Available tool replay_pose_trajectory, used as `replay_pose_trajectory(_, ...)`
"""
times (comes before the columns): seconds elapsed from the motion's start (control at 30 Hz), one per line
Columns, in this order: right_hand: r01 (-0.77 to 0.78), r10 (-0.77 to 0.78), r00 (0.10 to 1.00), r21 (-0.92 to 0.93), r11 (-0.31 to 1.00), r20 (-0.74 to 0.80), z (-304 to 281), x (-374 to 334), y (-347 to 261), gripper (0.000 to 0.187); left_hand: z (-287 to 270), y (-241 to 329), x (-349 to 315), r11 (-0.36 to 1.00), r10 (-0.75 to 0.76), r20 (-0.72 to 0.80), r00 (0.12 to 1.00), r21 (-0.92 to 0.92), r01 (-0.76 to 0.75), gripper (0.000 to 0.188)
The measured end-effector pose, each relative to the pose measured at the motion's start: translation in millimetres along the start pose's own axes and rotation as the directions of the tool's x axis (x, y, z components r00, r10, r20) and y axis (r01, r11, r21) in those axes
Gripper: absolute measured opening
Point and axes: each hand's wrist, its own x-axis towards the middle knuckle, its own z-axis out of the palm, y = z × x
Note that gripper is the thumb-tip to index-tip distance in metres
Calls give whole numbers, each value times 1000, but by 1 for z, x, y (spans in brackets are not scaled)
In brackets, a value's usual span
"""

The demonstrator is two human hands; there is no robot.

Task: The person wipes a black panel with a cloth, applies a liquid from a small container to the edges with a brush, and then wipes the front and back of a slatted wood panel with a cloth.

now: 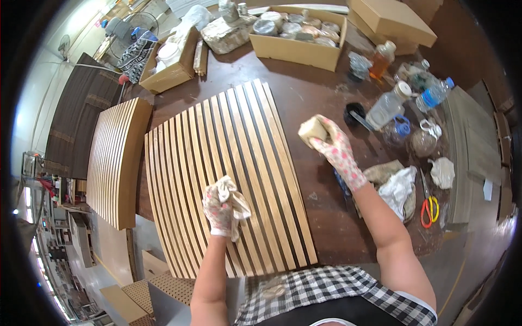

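Note:
A slatted wood panel [190, 146], pale strips with dark gaps between them, lies on the brown table [321, 217] in front of me. Over its lower middle, my left hand [218, 209], in a patterned glove, is closed around a crumpled whitish cloth [232, 195]. To the right of the panel, my right hand [338, 149], in a white glove with pink spots, grips a pale block [312, 130] above the tabletop. What the block is made of I cannot tell.
Bottles [387, 104], a black cup [356, 113], rags [398, 190] and orange-and-yellow-handled scissors [428, 209] lie at the right. Cardboard boxes, including one of round containers [296, 51], line the far edge. Stacked slatted panels [114, 160] stand at the left.

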Motion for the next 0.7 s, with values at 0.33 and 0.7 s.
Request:
replay_pose_trajectory(0.33, 189, -193, 981, -287, 939, 14, 98, 231, 25, 57, -2, 1, 8, 997, -78, 19, 997, 14, 78, 30)
replay_pose_trajectory(0.7, 182, -134, 980, -378, 908, 149, 78, 218, 17, 55, -3, 0, 6, 992, -125, 51, 991, -15, 126, 31)
